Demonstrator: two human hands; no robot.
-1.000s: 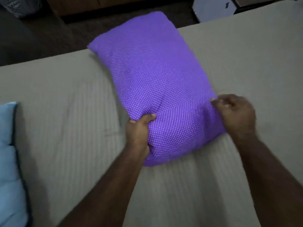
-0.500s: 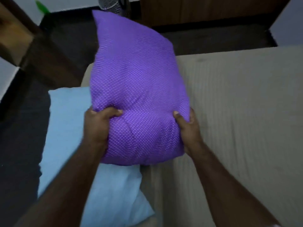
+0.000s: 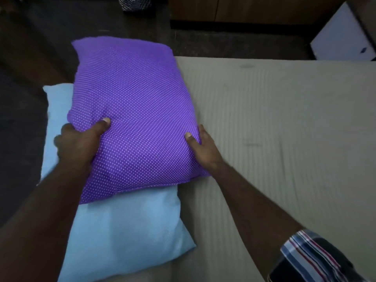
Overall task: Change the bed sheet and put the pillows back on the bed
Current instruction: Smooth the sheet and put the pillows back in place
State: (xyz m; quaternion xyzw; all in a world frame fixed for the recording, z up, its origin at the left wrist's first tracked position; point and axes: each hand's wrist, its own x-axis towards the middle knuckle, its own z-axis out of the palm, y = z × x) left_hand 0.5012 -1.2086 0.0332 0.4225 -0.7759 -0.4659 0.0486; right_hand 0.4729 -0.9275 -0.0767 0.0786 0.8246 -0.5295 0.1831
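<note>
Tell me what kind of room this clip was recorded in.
Most likely a bedroom. A bed covered in a beige striped sheet fills the view, with a purple dotted pillow lying on a light blue pillow at its edge. Wooden furniture stands behind on a dark floor.

text: none readable | white box (image 3: 343,35): small dark mark, illegible

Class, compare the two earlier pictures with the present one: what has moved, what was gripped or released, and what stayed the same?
The purple dotted pillow was lifted off the beige sheet, carried leftward and lowered flat onto the light blue pillow. The right hand shifted from pinching a corner to holding the side. The left hand kept its grip throughout, and the sheet stayed spread.
</note>
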